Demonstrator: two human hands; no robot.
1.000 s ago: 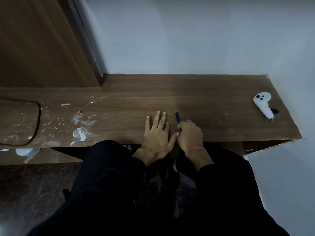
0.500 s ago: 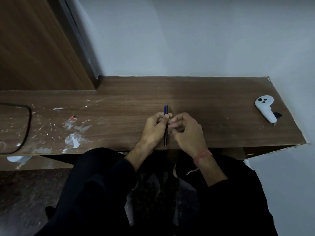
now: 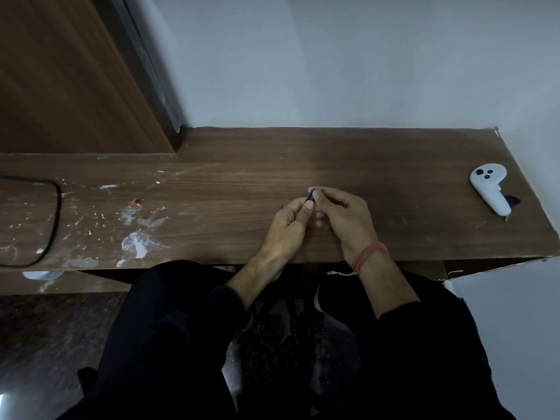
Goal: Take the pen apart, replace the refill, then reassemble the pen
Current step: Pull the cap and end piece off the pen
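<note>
Nearest, sleeves: black sleeves [image 3: 188, 322] covered both forearms of the person, low in the view.
Right wrist: a red thread band [image 3: 368, 256] was tied round it, with a pale loose end hanging at the desk edge.
Left hand: the left hand [image 3: 286, 225] was over the wooden desk [image 3: 212, 207], thumb and fingers pinched on the pen.
Right hand: the right hand [image 3: 342, 216] touched the left, its fingertips closed on the same pen.
Pen: the dark blue pen [image 3: 311, 197] was held above the desk between both hands, mostly hidden; only a short end showed.
Desk, left: white paint smears [image 3: 136, 244] and a black cable [image 3: 51, 225].
Far right: a white controller [image 3: 491, 189] lay well apart from the hands.
</note>
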